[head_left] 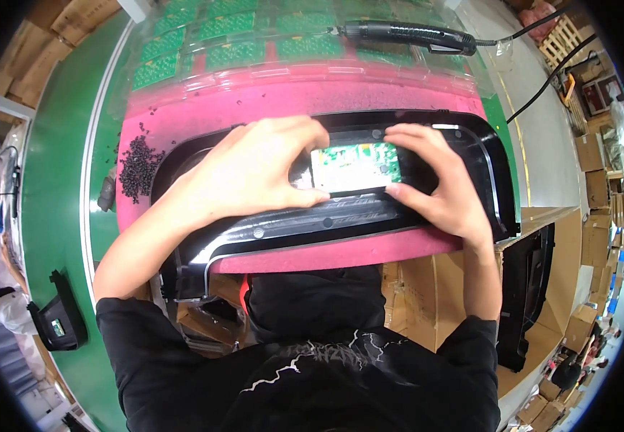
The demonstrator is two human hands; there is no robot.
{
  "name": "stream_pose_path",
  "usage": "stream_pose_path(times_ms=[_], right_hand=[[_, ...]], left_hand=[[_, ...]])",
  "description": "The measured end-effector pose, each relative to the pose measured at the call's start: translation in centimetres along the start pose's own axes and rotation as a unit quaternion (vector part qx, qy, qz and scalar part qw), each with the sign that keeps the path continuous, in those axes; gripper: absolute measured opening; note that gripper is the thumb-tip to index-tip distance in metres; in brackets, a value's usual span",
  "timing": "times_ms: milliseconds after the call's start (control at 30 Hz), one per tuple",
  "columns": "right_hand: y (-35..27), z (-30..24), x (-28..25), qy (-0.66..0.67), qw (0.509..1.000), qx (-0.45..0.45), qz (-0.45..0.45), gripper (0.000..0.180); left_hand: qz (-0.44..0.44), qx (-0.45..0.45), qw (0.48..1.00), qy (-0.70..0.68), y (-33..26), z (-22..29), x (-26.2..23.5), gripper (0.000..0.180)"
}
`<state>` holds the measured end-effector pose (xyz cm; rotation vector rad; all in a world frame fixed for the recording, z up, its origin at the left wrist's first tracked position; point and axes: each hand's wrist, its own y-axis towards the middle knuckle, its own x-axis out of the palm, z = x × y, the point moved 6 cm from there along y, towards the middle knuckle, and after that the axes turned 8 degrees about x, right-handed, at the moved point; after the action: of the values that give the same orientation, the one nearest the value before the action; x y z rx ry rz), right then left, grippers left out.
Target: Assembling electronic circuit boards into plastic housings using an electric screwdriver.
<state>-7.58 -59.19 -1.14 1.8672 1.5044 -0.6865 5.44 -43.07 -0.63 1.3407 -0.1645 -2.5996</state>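
Note:
A green circuit board lies over the middle of a long black plastic housing, its surface partly washed out by glare. My left hand curls around the board's left end, thumb at the near corner and fingers at the far one. At the right end my right hand grips in the same way, with thumb and fingers at the near and far corners. Whether the board rests flat in the housing cannot be made out.
A pink mat lies under the housing. Small black screws are heaped at its left. Beyond are clear trays of green boards and a corded electric screwdriver. A cardboard box holds black housings at right. Another person is at far left.

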Motion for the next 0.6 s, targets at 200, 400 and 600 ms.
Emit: stream_pose_path(times_ms=[200, 400, 600], right_hand=[[0.6, 0.6, 1.5, -0.021, 0.998, 0.035, -0.040, 0.047], [0.9, 0.7, 1.8, -0.034, 0.998, 0.034, -0.034, 0.049], [1.1, 0.8, 1.7, -0.044, 0.998, 0.032, -0.032, 0.049]], left_hand=[[-0.068, -0.023, 0.996, 0.058, -0.4, -1.2, 1.1, 0.052], [-0.070, -0.028, 0.996, 0.044, -0.3, -1.8, 1.2, 0.051], [-0.076, -0.036, 0.996, 0.043, -0.1, -1.9, 1.3, 0.052]])
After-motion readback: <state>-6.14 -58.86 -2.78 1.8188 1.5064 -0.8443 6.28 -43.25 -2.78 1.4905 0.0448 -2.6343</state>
